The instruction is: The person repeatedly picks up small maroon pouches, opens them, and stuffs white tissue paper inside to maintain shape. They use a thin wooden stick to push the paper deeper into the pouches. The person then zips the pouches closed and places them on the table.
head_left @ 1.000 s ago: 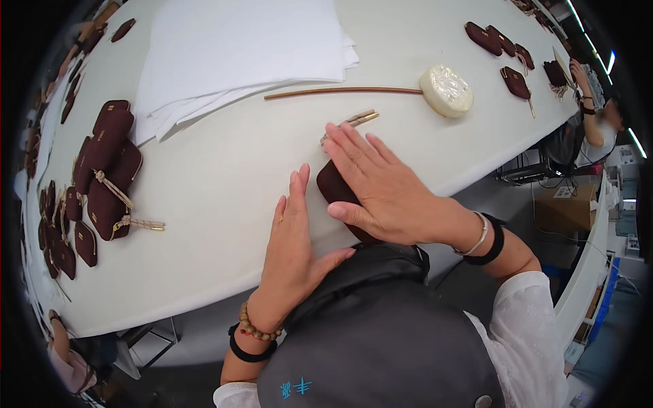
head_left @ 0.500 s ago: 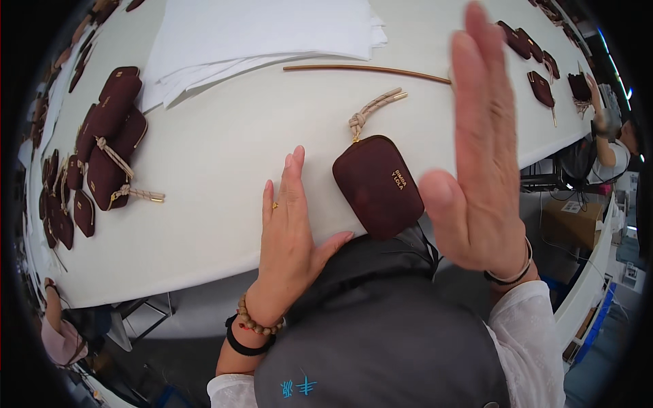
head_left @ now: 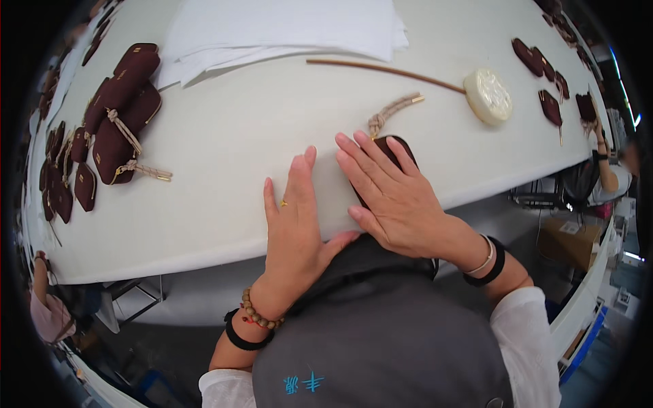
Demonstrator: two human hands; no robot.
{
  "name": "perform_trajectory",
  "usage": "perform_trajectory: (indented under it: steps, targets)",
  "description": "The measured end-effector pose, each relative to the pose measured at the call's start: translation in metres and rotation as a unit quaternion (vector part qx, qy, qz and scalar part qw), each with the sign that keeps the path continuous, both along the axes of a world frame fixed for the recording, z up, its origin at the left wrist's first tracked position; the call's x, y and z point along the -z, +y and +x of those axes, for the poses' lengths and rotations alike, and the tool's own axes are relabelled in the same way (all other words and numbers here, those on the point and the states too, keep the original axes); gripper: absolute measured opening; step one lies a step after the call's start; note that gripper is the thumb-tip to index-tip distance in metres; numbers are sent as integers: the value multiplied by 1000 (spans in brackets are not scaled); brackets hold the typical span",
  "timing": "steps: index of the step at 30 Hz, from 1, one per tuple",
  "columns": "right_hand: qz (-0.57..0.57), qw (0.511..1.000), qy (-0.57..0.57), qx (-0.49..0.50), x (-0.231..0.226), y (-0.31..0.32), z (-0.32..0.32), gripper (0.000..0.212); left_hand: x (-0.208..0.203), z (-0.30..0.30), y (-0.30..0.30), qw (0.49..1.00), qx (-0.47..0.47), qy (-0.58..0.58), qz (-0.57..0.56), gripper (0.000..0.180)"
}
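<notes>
A dark burgundy zip pouch point(head_left: 407, 147) lies at the table's near edge, mostly hidden under my right hand point(head_left: 400, 198). That hand rests flat across it with fingers stretched out. From the pouch's far end a knotted beige cord pull point(head_left: 391, 114) with a gold tip extends over the tabletop. My left hand point(head_left: 296, 214) is open to the left of the pouch, fingers pointing away from me and thumb out toward the right. It holds nothing and stays apart from the pouch.
A thin brown stick with a round cream head point(head_left: 488, 96) lies beyond the pouch. White paper sheets point(head_left: 286, 30) are stacked at the back. Burgundy pouches point(head_left: 122, 129) are heaped at left; more pouches point(head_left: 534, 58) lie far right. Other people sit at both sides.
My right hand has come down and left from its raised position onto the pouch, uncovering the stick's cream head. My left hand stays open in nearly the same place.
</notes>
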State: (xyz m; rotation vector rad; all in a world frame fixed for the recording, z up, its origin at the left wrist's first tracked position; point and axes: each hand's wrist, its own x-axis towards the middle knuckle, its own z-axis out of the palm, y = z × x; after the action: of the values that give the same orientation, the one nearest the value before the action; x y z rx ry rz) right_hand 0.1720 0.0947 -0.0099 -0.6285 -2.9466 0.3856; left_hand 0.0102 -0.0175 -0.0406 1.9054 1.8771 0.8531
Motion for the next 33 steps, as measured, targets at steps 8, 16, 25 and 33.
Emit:
perform_trajectory:
  steps: [8,16,25,33]
  targets:
    - [-144,983,82,84,-22,42,38,56,0,23,18,989,114,90,30,96]
    - [-421,882,196,76,-37,37,59,70,-14,9,36,975,40,-212,49,57]
    - [-383,870,234,202,-16,23,24,34,-33,14,33,810,-67,-576,-92,59]
    - [50,968,99,225,-22,46,27,54,-17,4,28,1000,16,18,-13,107]
